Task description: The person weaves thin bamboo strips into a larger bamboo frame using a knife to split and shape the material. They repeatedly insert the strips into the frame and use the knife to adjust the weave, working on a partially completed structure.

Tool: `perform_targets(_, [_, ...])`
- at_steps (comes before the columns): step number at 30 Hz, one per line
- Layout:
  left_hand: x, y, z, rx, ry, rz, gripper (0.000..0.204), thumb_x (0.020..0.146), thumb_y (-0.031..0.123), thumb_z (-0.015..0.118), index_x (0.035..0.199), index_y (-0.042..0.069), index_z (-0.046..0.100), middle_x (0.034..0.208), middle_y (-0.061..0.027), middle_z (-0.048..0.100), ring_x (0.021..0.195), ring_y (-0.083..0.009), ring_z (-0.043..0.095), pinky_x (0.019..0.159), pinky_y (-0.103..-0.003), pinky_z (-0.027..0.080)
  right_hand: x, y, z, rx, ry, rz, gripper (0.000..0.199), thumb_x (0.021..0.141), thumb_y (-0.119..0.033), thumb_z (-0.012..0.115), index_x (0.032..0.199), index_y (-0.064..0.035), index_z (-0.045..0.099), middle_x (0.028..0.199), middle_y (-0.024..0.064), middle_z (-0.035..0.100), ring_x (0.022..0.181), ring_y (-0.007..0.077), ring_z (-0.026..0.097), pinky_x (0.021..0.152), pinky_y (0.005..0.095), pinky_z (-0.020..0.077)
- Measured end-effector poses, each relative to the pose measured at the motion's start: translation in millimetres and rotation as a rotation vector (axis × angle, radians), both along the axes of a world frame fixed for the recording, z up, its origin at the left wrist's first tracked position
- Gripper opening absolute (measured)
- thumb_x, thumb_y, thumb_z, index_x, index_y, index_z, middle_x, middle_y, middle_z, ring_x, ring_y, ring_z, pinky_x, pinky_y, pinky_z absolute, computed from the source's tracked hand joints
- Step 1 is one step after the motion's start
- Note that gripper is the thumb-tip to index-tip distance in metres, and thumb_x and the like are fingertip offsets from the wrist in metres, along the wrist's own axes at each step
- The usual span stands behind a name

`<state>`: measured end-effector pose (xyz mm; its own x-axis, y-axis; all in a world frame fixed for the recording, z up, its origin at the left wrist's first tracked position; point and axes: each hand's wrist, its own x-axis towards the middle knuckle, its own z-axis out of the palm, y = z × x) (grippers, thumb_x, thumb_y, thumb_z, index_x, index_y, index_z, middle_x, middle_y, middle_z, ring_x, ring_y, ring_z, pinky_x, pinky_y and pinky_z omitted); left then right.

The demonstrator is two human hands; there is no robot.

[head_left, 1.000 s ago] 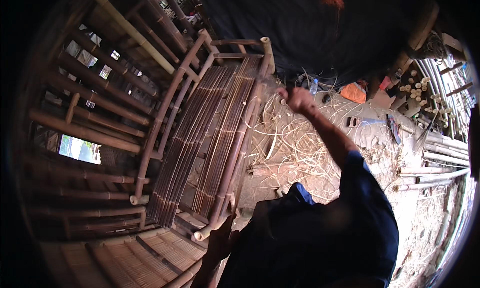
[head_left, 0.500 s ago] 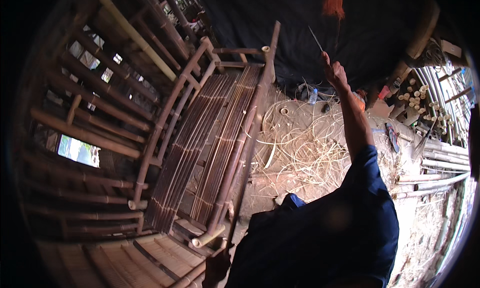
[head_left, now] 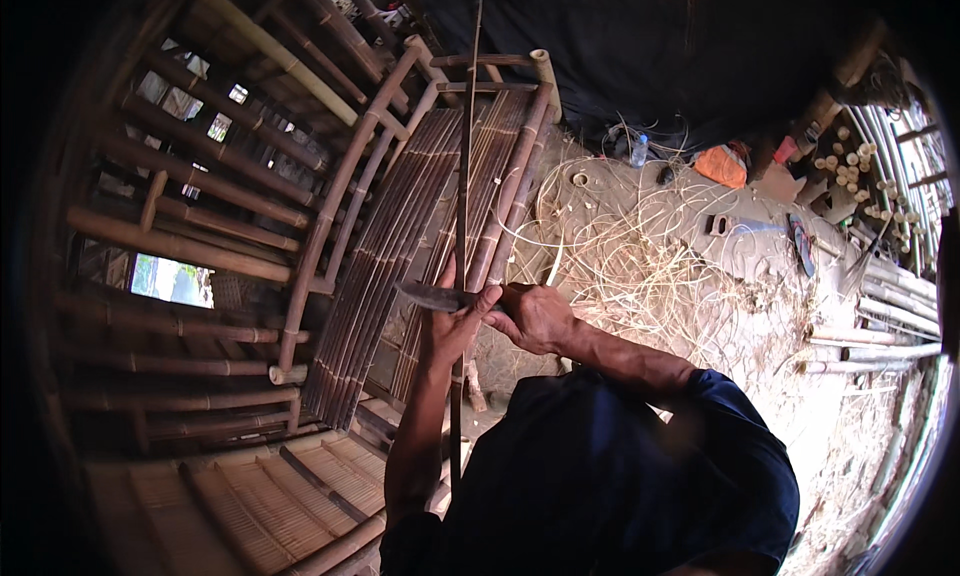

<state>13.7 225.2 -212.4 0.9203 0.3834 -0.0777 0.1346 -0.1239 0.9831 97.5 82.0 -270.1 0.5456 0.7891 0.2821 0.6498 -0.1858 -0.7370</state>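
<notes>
At centre, just above the person's dark-blue shirt (head_left: pixel 620 476), both hands meet on a long thin bamboo strip (head_left: pixel 464 176) that stands nearly upright, running from the lap to the far top of the view. Left hand (head_left: pixel 452 321): fingers curled around the strip, gripping it. Right hand (head_left: pixel 535 316): fist closed on the handle of a knife (head_left: pixel 432 296), whose dark blade lies crosswise, pointing left and touching the strip just beside the left fingers.

Change from the earlier views: one second ago the right arm was stretched toward the far ground litter; half a second ago it was raised with the strip lifted high; now the arm is drawn in, and the knife, not visible before, is set against the strip. Judged from this, picking up is over and cutting or shaving of the strip is starting.

Surroundings: a bamboo bench frame (head_left: pixel 330 216) with a slatted seat (head_left: pixel 400 236) lies to the left; pale coiled shavings (head_left: pixel 640 256) cover the earth floor to the right; a handsaw (head_left: pixel 745 226) and cut bamboo poles (head_left: pixel 890 316) lie further right.
</notes>
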Motion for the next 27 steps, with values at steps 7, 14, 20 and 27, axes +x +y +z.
perform_targets(7, [-14.7,-14.3,26.5,0.272,0.114,-0.088,0.063,0.087,0.030,0.072,0.134,-0.005,0.048,0.097,-0.0131,0.066,0.084,-0.0112,0.060,0.072,-0.026,0.049,91.9,13.2,-31.7,-0.136,-0.022,-0.406,0.067,0.094,-0.064,0.035,0.088,-0.0047,0.064,0.062,0.0180,0.061,0.056,0.0348,0.063,0.048,0.0457,0.0487])
perform_targets(14, [-62.5,-9.8,15.7,0.380,-0.009,-0.071,0.064,0.086,0.011,0.062,0.138,-0.014,0.035,0.070,-0.0054,0.056,0.059,-0.0082,0.050,0.054,-0.025,0.043,78.9,4.2,10.7,-0.301,-0.183,-0.152,0.072,0.095,-0.068,0.021,0.092,-0.0077,0.061,0.066,0.0126,0.063,0.056,0.0226,0.063,0.050,0.0395,0.0514])
perform_targets(20, [-118.1,-26.1,24.9,0.355,0.170,-0.165,0.072,0.082,0.014,0.061,0.145,-0.004,0.032,0.063,0.0002,0.047,0.056,-0.0058,0.043,0.051,-0.024,0.038,181.3,-2.2,16.8,-0.164,0.070,-0.432,0.072,0.096,-0.063,0.029,0.087,-0.0025,0.066,0.084,0.0284,0.065,0.080,0.0440,0.065,0.072,0.0513,0.0523])
perform_targets(27, [-149.9,-24.6,32.6,0.402,0.396,-0.210,0.075,0.077,0.014,0.068,0.145,0.005,0.038,0.073,0.0002,0.059,0.063,-0.0067,0.052,0.058,-0.025,0.046,233.8,-27.4,19.5,-0.392,0.165,-0.598,0.074,0.094,-0.065,0.029,0.106,-0.0029,0.066,0.096,0.0309,0.064,0.090,0.0434,0.065,0.077,0.0484,0.0536])
